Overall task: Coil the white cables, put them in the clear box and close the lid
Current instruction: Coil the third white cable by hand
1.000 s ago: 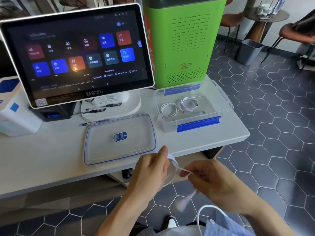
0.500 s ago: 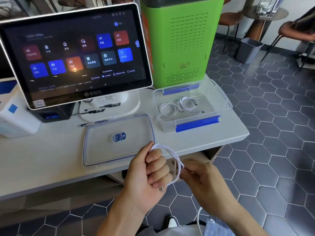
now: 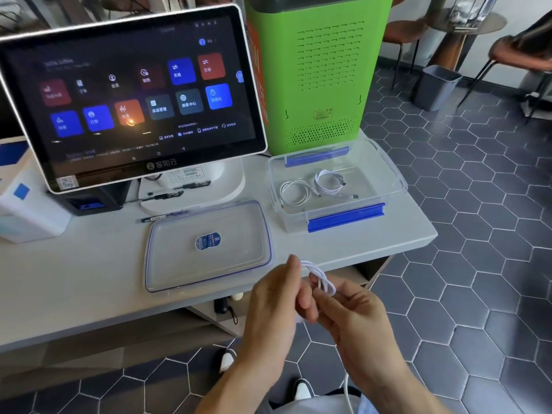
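Left hand (image 3: 276, 303) and right hand (image 3: 349, 316), both closed on a white cable (image 3: 321, 277) looped between them off the table's (image 3: 74, 279) edge; clear box (image 3: 388, 177) at 1 o'clock holds two coiled cables (image 3: 316, 188); lid (image 3: 209, 245) at 11 o'clock.

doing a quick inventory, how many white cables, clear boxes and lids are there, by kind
white cables: 3, two coiled in the clear box, one held between the left hand and right hand as a coil
clear box: 1, open
lid: 1, flat on the table
total: 5
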